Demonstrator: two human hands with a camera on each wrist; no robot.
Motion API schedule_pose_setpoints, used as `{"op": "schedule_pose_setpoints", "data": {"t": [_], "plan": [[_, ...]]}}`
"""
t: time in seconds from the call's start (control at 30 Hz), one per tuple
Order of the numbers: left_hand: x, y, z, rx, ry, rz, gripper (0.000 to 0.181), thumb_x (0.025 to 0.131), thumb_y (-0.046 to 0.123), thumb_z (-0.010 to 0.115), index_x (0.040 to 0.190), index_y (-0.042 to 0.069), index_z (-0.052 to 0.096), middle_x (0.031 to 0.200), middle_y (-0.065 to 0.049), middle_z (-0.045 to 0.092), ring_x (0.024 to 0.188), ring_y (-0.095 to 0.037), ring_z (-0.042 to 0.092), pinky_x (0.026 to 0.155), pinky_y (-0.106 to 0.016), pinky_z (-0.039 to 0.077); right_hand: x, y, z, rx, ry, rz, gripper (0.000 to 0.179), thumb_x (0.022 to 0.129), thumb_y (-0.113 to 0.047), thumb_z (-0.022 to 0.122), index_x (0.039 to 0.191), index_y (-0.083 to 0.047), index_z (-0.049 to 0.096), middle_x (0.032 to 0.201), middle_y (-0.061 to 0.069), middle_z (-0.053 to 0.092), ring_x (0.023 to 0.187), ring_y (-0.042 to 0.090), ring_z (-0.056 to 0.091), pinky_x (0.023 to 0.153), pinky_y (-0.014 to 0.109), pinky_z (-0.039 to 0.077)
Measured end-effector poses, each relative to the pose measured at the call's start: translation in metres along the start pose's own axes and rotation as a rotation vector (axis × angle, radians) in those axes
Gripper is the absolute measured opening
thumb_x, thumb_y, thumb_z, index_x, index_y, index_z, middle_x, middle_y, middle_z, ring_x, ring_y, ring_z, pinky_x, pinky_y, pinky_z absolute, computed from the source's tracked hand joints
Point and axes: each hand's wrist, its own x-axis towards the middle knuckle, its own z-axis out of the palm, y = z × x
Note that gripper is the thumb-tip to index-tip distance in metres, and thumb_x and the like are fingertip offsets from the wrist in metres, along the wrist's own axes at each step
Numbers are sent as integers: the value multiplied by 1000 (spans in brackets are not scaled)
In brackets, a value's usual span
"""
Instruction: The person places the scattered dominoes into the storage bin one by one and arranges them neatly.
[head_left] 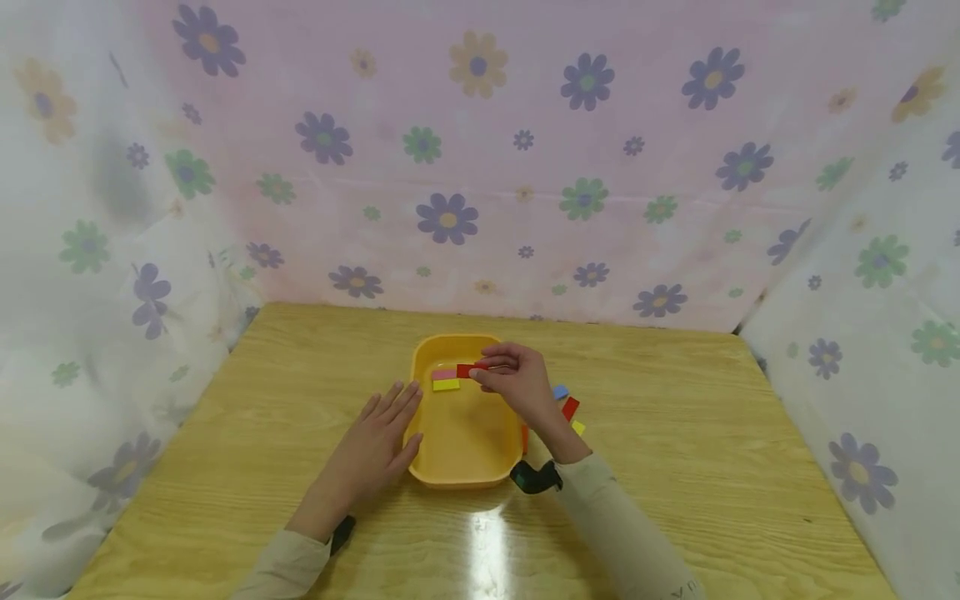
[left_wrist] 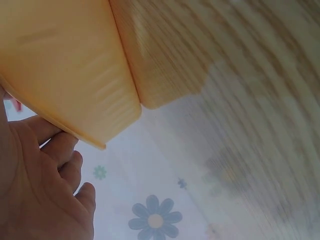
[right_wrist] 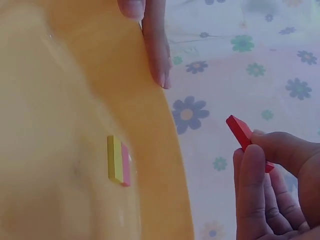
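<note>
My right hand (head_left: 517,379) pinches a red block (right_wrist: 241,132) between thumb and fingers, above the far part of a yellow plastic tub (head_left: 465,482). Inside the tub, a pink block (head_left: 444,375) and a yellow block (head_left: 446,386) lie side by side near the far left corner; the right wrist view shows them touching along their long sides. On the tub's left rim rests my left hand (head_left: 375,450), its fingers fairly straight. From the left wrist view, the left fingers (left_wrist: 57,150) touch the outside of the rim.
Right of the tub lie loose blocks on the wooden table (head_left: 675,450): a blue block (head_left: 560,392), a red one (head_left: 571,407), a yellow one (head_left: 577,427) and an orange one (head_left: 525,439), partly hidden by the right arm. Flowered curtains (head_left: 480,167) enclose the table.
</note>
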Motion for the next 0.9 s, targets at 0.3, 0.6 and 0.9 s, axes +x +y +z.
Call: {"op": "schedule_pose_setpoints", "data": {"t": [0.3,0.6,0.9], "plan": [[0,3,-1,-6,-5,-2,63,103,33,57,155,2,40,163,-10,37,153,-33,29,122,-58,25,32,2,20,-119,-42,62,37,87,-2,78,121,11,66,104,24,71,92,40,74,87,53,59],[-2,3,-1,12,12,6,63,102,32,58,154,1,42,161,-11,40,153,-33,30,122,-58,26,43,19,27,-213,-64,234,39,85,0,78,119,13,64,100,24,74,87,30,76,84,44,62],[-1,1,1,7,24,14,62,103,33,55,155,1,41,162,-11,39,153,-32,30,123,-57,25,52,38,31,-544,-55,260,37,72,-11,90,101,4,75,99,16,73,80,22,67,72,30,59]]}}
